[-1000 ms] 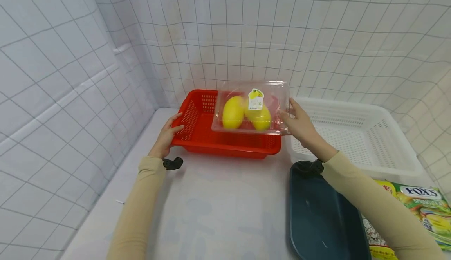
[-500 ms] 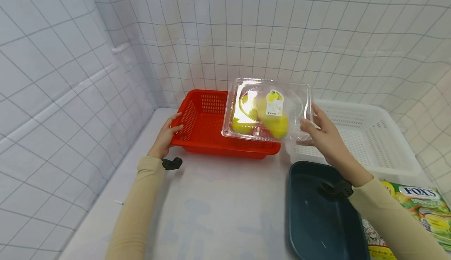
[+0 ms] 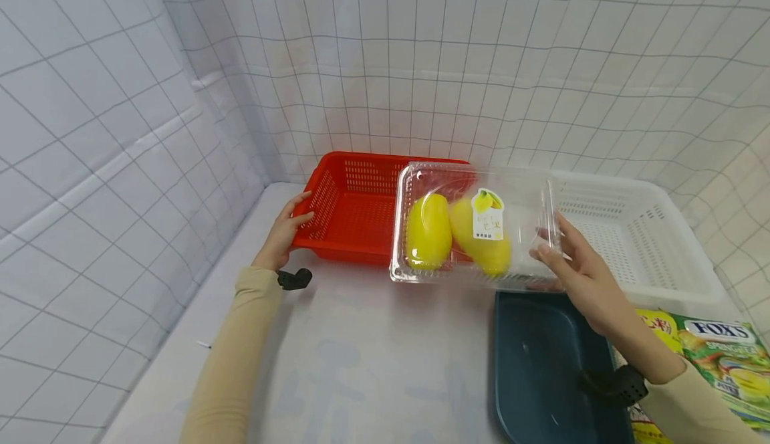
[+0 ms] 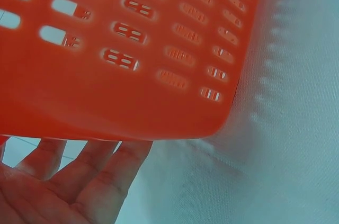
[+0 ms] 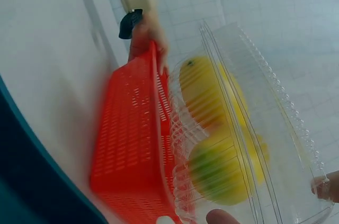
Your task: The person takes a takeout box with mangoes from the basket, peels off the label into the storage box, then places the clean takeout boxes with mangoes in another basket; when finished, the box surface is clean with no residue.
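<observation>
My right hand (image 3: 586, 277) grips the right end of a clear plastic clamshell box (image 3: 523, 210), held tilted above the red basket's right side and the dark tray's back edge. Two yellow mangoes (image 3: 429, 231) sit inside it, and a white label (image 3: 487, 215) is on its lid. In the right wrist view one mango (image 5: 225, 168) has a green patch. My left hand (image 3: 281, 233) holds the left rim of the red plastic basket (image 3: 361, 253). In the left wrist view its fingers (image 4: 114, 176) reach the basket's rim, which hides their tips.
A white perforated basket (image 3: 656, 250) stands at the back right. In front of it lies a dark blue tray (image 3: 541, 364), with a green FOX'S bag (image 3: 722, 357) and a yellow packet (image 3: 658, 327) to its right. Gridded white cloth (image 3: 421, 49) hangs behind the table.
My right hand has carried the box of mangoes rightward and toward me, from over the red basket to partly beyond its right end. The left hand stays on the basket rim.
</observation>
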Demonstrator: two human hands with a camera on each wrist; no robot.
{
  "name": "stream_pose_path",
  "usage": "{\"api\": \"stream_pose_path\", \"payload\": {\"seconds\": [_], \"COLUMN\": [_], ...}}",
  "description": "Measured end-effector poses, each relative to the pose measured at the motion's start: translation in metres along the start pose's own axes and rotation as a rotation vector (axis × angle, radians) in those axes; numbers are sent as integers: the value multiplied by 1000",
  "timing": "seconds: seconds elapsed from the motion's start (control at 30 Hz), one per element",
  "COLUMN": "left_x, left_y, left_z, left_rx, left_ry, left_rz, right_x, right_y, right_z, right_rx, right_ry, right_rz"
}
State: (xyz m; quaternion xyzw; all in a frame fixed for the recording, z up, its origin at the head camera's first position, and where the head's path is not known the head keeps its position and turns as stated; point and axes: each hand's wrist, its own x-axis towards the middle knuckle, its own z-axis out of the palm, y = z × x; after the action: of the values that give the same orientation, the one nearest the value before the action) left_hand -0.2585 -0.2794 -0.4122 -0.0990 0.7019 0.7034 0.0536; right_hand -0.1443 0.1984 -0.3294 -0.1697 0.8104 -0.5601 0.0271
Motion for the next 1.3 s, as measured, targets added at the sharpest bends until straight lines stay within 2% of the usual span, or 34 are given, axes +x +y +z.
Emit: {"api": "stream_pose_path", "payload": {"seconds": [0.2, 0.47, 0.7, 0.83, 1.07, 1.2, 1.3], "left_x": [-2, -10, -2, 2, -15, -16, -15], "left_y": [4, 16, 6, 2, 21, 20, 19], "left_z": [0, 3, 0, 0, 8, 8, 9], "left_rx": [11, -8, -7, -10, -21, -21, -25], "left_ry": [-9, -25, -15, -11, -36, -36, -39], "left_rz": [7, -15, -8, 7, -9, -6, -6], "right_x": [-20, -36, -49, -53, -55, -53, -54], "right_y": [11, 16, 16, 17, 18, 19, 20], "right_z": [6, 21, 38, 47, 66, 78, 86], "right_rx": [24, 108, 193, 228, 254, 319, 357], "right_ry": [-43, -160, -222, -243, -247, -257, -265], "right_rz": [13, 99, 176, 223, 341, 364, 345]}}
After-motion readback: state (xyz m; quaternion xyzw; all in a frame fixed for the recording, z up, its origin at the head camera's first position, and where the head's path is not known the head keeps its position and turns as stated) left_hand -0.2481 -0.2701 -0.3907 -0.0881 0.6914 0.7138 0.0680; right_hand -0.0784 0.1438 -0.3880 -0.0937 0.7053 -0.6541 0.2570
